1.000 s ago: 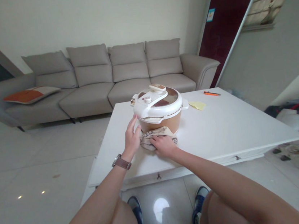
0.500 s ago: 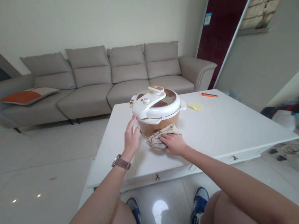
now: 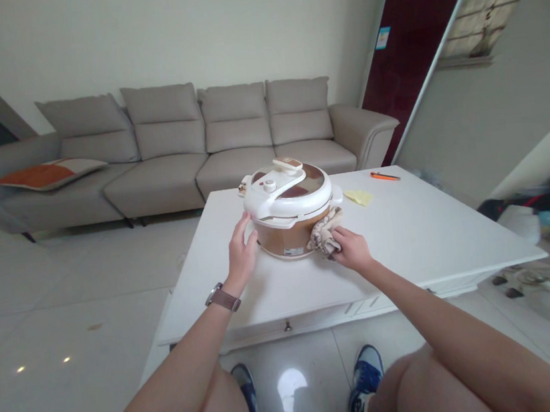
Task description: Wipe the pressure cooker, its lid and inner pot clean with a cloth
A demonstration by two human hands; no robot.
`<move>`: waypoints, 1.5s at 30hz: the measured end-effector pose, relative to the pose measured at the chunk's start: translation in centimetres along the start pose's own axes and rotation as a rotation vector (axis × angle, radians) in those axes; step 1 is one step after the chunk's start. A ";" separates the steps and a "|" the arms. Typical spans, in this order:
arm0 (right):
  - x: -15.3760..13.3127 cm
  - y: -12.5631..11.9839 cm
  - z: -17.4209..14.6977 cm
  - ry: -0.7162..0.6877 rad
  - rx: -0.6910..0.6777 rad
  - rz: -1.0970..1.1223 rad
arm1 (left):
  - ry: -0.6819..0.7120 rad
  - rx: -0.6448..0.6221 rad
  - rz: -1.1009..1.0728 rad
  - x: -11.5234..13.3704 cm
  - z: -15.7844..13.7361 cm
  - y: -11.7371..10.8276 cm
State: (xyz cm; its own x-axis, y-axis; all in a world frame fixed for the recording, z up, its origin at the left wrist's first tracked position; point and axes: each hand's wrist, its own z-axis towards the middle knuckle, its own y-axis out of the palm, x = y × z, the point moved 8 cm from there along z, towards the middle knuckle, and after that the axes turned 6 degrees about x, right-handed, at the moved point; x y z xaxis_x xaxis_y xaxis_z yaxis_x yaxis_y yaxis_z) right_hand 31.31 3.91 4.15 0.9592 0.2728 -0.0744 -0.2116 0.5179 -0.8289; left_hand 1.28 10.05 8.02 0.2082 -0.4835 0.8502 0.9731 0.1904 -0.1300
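Observation:
An electric cooker [image 3: 279,235] with a tan body and a white, part-transparent lid stands upright on the white table [image 3: 408,230]. My left hand [image 3: 242,250] rests against the cooker's left side, fingertips touching just under the lid rim, thumb and fingers apart. In my right hand [image 3: 353,248] a bunched beige patterned cloth [image 3: 326,233] is pressed to the lower right of the cooker's body. A small label shows low on the cooker's front. The cloth hides part of the body behind it.
Behind the cooker lie a yellow cloth [image 3: 358,197] and an orange utility knife [image 3: 385,176] on the table. A grey sofa [image 3: 240,165] with an orange cushion [image 3: 50,174] stands beyond. Assorted items, partly blurred, sit on the floor at right.
My right hand has slid the cloth from the cooker's front round to its right side, uncovering the label. My left hand has stayed in place.

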 end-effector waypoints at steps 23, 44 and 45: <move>-10.4 0.8 4.3 -0.159 -0.061 0.013 | 0.028 -0.054 0.038 0.4 -0.2 -0.3; -15.8 3.3 4.7 -0.373 -0.192 0.017 | 0.023 -0.066 0.050 0.3 -0.1 -0.3; -16.2 3.3 5.0 -0.366 -0.182 0.019 | 0.026 -0.069 0.058 0.3 -0.1 -0.3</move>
State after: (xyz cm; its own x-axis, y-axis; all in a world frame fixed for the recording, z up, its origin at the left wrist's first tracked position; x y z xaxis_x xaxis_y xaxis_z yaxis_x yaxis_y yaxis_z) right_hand 14.17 5.24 5.43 0.8186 0.5682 0.0842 -0.1607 0.3673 -0.9161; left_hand 1.06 9.71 8.27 0.2658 -0.4957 0.8268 0.9637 0.1597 -0.2141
